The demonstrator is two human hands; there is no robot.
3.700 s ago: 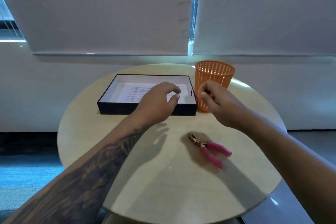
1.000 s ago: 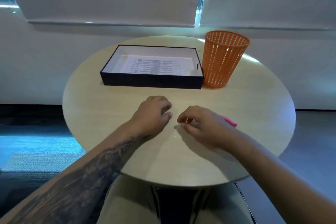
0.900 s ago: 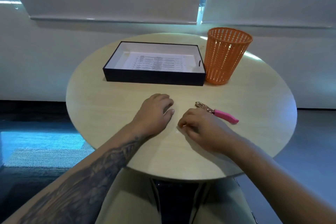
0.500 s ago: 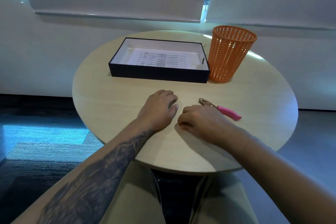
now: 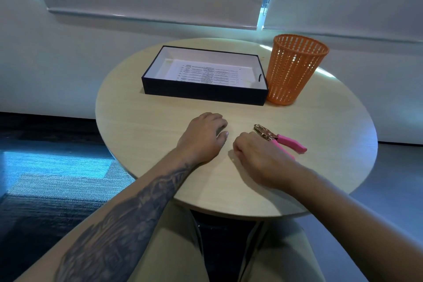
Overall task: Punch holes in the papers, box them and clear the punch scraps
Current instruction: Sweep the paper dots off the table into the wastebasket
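Note:
A black box (image 5: 206, 94) with a white inside stands at the back of the round table (image 5: 142, 126), and a printed sheet of paper (image 5: 206, 73) lies flat in it. A hole punch (image 5: 288, 142) with pink handles lies on the table, its metal jaws just behind my right hand (image 5: 258, 158). That hand rests on the table with its fingers curled under. My left hand (image 5: 203, 136) lies palm down beside it, fingers bent and together, fingertips on the wood. A tiny pale speck (image 5: 232, 160) lies by my right fingers. Anything under either hand is hidden.
An orange mesh basket (image 5: 294, 73) stands upright against the box's right end. The table's near edge is just in front of my lap. Behind the table is a white wall with lowered blinds, and dark carpet lies to the left.
My hands came down from near the box and basket onto the table in front of the punch. Over the last second they barely moved. The right hand slid off the punch's jaws.

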